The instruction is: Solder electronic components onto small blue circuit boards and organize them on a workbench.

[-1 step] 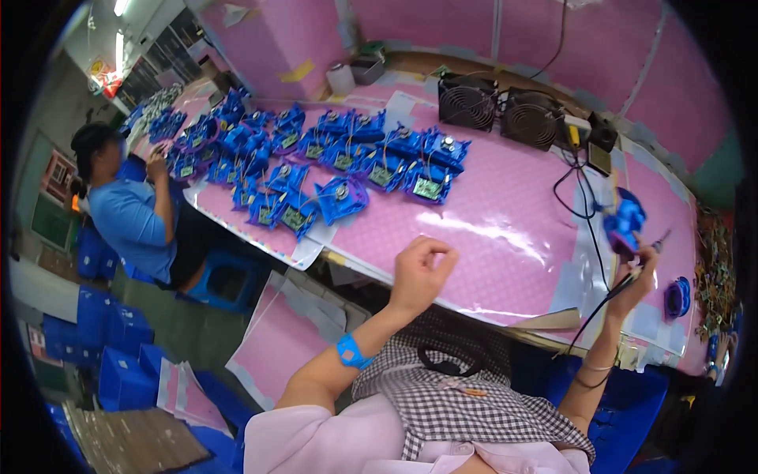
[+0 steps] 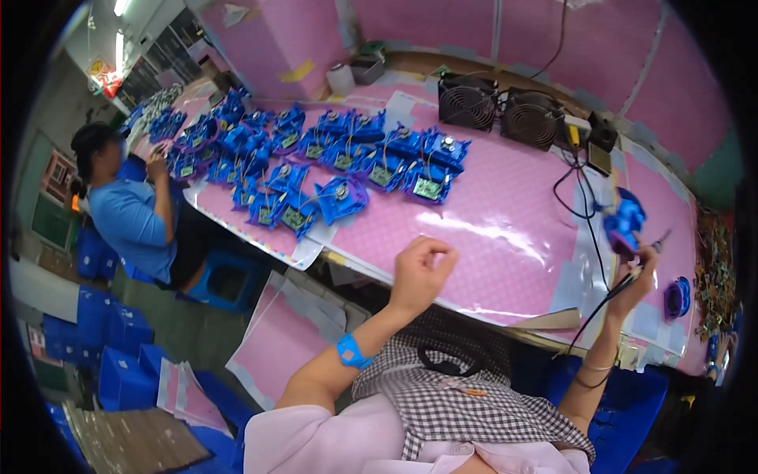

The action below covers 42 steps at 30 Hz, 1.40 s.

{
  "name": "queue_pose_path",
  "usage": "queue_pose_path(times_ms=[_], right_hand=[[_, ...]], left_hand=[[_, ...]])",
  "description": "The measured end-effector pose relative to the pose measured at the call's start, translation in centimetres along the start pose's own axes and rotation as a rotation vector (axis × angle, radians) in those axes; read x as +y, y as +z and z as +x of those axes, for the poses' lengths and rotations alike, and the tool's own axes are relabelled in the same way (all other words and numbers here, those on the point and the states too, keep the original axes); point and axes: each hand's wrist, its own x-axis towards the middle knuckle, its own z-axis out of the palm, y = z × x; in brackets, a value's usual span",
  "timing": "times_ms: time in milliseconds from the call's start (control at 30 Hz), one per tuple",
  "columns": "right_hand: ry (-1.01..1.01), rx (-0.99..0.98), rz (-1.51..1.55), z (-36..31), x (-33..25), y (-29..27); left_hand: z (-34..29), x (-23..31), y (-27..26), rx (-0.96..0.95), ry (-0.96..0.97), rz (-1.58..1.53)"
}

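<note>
A long table with a shiny pink cover point(image 2: 489, 249) runs across the room. Many blue plastic shells with green circuit boards and thin wires point(image 2: 341, 197) crowd its left half, some piled up. At the back stand two square black fans point(image 2: 500, 113). A loopy black cable point(image 2: 587, 209) hangs down the table near them and lies in the way, between the bare middle and the right-hand end. A flat brown piece of card point(image 2: 553, 320) sits at the near edge. A small round blue and purple part point(image 2: 677, 298) lies to the right, near a messy brownish heap point(image 2: 714, 276).

The right hand point(image 2: 634, 278) pinches a thin dark pen-shaped tool with a cord point(image 2: 634, 273), whose tip points up and away. A blue and purple plastic piece point(image 2: 626, 222) is just past those fingers; I cannot tell if they touch it. The left hand point(image 2: 424, 271) is over the near edge, fingers curled in and pressed close to the thumb.

A person in a blue shirt point(image 2: 134, 213) sits on the far left.

Since the earlier picture, I see no change: both hands and the parts are in the same spots.
</note>
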Motion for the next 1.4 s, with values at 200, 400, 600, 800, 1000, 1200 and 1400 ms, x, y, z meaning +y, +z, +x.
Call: queue_pose_path(times_ms=[200,400,600,800,1000,1200,1400], right_hand=[[-0.075,-0.545,-0.299,-5.7,-8.0,5.6],[-0.052,-0.521,-0.253,0.5,-6.5,9.1],[-0.002,-0.424,-0.457,0.7,-3.8,8.4],[-0.155,-0.558,-0.203,-1.7,-0.3,8.3],[-0.129,-0.616,-0.223,-2.6,-1.5,8.5],[-0.115,-0.665,-0.031,-6.6,-6.0,6.4],[0.213,-0.261,0.263,-7.3,-8.5,4.2]], left_hand=[[0.1,-0.1,2.3,-0.211,0.213,0.228],[2.5,0.3,1.3,-0.166,0.209,0.442],[4.7,-0.3,4.1,-0.378,0.146,0.542],[2.5,-0.5,1.9,-0.361,0.167,0.544],[-0.1,0.1,0.4,-0.261,0.168,0.474],[0.5,0.1,-0.2,-0.294,-0.053,0.334],[5.0,3.5,-2.6,-0.199,-0.492,-0.578]])
